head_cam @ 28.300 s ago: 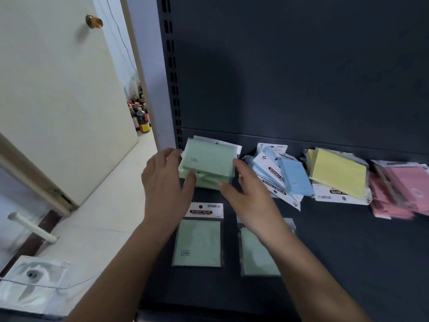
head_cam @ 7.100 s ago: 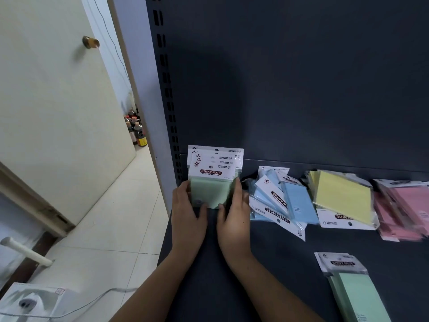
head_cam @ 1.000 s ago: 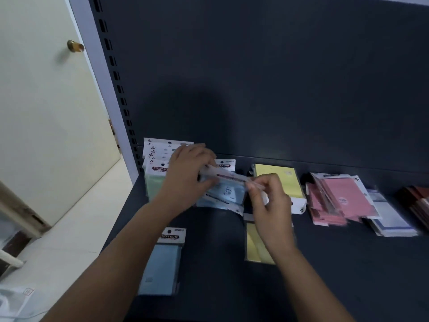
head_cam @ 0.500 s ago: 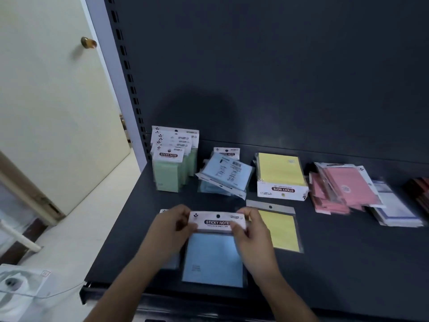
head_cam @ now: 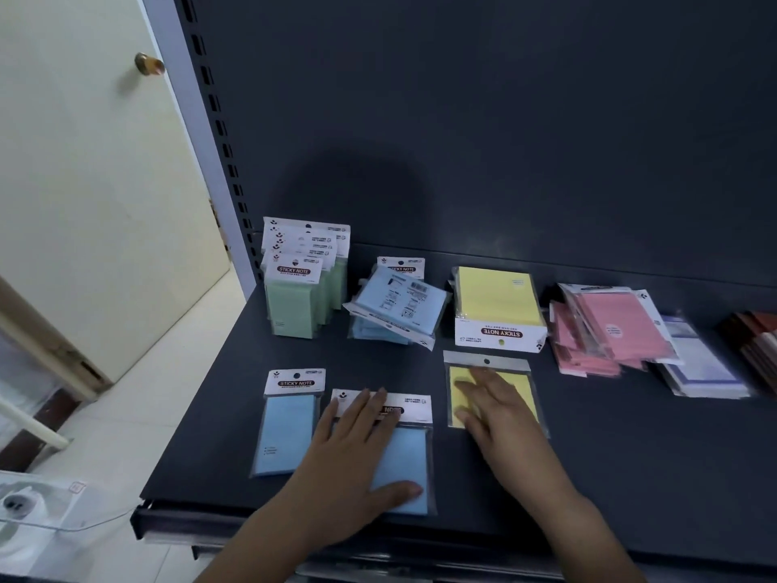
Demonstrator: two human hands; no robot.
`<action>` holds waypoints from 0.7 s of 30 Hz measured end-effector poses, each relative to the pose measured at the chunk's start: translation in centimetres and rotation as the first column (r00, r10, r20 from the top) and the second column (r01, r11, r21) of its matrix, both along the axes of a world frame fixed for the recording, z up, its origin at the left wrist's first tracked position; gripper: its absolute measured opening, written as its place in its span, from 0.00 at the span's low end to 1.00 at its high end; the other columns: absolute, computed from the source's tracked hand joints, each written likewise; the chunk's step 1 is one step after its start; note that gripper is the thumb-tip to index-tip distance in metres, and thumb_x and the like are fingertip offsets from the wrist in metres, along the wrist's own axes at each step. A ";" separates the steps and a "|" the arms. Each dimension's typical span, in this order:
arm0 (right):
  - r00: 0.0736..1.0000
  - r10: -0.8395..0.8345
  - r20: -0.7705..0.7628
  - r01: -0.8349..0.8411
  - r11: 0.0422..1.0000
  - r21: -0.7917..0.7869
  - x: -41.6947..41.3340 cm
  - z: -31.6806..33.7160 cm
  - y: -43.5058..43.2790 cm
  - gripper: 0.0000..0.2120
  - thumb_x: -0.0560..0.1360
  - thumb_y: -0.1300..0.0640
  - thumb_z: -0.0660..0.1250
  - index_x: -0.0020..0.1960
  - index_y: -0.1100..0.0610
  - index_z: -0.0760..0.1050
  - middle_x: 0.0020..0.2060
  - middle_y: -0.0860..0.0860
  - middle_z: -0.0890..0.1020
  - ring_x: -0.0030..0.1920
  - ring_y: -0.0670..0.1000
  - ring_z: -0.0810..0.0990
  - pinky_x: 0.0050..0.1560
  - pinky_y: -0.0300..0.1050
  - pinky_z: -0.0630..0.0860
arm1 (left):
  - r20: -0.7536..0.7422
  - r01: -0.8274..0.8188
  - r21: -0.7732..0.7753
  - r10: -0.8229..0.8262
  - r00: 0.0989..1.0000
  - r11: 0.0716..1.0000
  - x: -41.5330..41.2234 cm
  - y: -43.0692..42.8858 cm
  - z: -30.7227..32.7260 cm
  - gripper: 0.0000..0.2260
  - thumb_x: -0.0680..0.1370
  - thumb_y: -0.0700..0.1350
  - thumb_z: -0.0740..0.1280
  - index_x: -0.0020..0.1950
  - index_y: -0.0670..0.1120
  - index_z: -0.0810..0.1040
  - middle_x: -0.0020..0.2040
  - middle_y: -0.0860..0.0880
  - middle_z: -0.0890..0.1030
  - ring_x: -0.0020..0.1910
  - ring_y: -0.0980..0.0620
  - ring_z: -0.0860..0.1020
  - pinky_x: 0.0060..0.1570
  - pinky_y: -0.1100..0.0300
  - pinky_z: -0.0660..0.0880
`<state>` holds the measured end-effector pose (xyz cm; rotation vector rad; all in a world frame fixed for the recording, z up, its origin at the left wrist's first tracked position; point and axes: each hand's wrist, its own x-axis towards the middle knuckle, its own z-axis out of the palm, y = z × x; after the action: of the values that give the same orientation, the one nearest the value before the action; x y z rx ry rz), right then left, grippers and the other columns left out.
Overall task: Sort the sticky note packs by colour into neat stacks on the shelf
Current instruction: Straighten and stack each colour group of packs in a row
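My left hand (head_cam: 357, 450) lies flat, fingers spread, on a blue pack (head_cam: 405, 460) near the shelf's front edge. A second blue pack (head_cam: 290, 427) lies just left of it. My right hand (head_cam: 494, 408) rests open, blurred, over a single yellow pack (head_cam: 517, 389). Behind stand the upright green packs (head_cam: 296, 294), a loose heap of blue packs (head_cam: 397, 307), a yellow stack (head_cam: 496, 307) and a messy pink pile (head_cam: 605, 330).
The dark shelf (head_cam: 630, 477) has a slotted upright (head_cam: 210, 132) at its left and a dark back panel. White-blue packs (head_cam: 702, 363) and dark red items (head_cam: 752, 338) lie far right. A cream door (head_cam: 84, 183) and tiled floor are to the left.
Half a second ago both hands held the blue pack by its header. It now lies flat under my left hand, and my right hand has moved right onto the yellow pack.
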<state>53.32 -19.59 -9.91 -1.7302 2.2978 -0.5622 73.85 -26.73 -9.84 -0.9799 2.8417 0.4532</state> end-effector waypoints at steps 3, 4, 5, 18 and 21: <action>0.998 0.003 0.060 -0.004 1.000 0.014 -1.8 0.4 0.5 0.19 0.79 0.53 0.61 0.69 0.53 0.68 0.73 0.47 0.61 0.75 0.46 0.54 0.69 0.31 0.47 | 0.044 0.001 -0.006 -0.001 0.999 1.000 0.5 -0.6 0.1 0.44 0.64 0.73 0.35 0.76 0.52 0.37 0.73 0.54 0.29 0.71 0.54 0.27 0.70 0.53 0.27; 0.997 0.001 0.074 -0.002 1.000 0.013 -2.4 0.5 0.8 0.19 0.78 0.53 0.61 0.69 0.53 0.69 0.73 0.46 0.61 0.74 0.45 0.54 0.68 0.30 0.48 | 0.047 -0.002 -0.015 0.003 0.999 1.000 0.8 -0.8 0.1 0.44 0.64 0.73 0.34 0.76 0.52 0.36 0.72 0.54 0.28 0.71 0.54 0.27 0.70 0.53 0.27; 0.997 -0.001 0.081 0.000 1.000 0.010 -3.0 0.6 0.9 0.19 0.78 0.52 0.62 0.68 0.53 0.69 0.73 0.46 0.62 0.74 0.45 0.55 0.68 0.30 0.48 | 0.051 -0.007 -0.019 0.008 0.999 1.000 1.1 -1.1 0.1 0.44 0.64 0.73 0.34 0.75 0.53 0.35 0.72 0.55 0.28 0.71 0.54 0.27 0.70 0.54 0.27; 0.970 -0.023 -0.243 -0.073 0.923 -0.378 2.6 3.4 -6.7 0.20 0.62 0.59 0.77 0.53 0.60 0.78 0.56 0.58 0.78 0.60 0.59 0.73 0.56 0.52 0.71 | -0.600 -0.428 -0.166 0.254 0.759 0.888 -3.0 -5.9 3.1 0.29 0.67 0.40 0.74 0.67 0.43 0.69 0.64 0.43 0.71 0.64 0.42 0.68 0.63 0.51 0.64; 0.981 -0.042 -0.191 -0.046 0.899 -0.435 2.6 3.9 -8.3 0.09 0.61 0.72 0.72 0.39 0.63 0.79 0.49 0.59 0.81 0.54 0.63 0.78 0.53 0.52 0.72 | -0.554 -0.413 -0.224 0.233 0.799 0.883 -4.2 -7.8 3.7 0.22 0.68 0.40 0.73 0.61 0.43 0.75 0.64 0.42 0.72 0.66 0.41 0.67 0.64 0.50 0.61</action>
<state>55.96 -27.90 -5.97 -2.0659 2.4378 -1.0191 69.66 -34.51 -6.16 -1.6662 3.3023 0.2906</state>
